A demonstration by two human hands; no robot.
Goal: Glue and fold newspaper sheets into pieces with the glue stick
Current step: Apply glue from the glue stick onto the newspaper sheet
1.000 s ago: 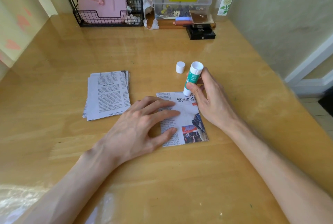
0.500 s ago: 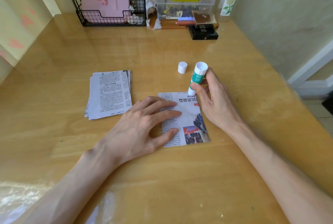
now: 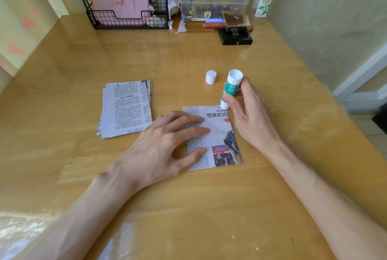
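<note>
Desk (image 3: 188, 60): glue stick (image 3: 230, 90) uncapped; basket (image 3: 98, 21) holds case (image 3: 119, 0).

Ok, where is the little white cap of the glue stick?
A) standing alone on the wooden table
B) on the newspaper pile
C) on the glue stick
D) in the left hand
A: the small white round cap stands on the yellow wooden table, beside the green-and-white glue stick gripped by the right hand.

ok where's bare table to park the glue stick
Bare wood: right of the right hand out to the table edge; the wide band between the cap and the black box; left of the newspaper stack. Crowded: the middle, where the left hand presses the sheet and the glue stick stands at its far edge.
</note>
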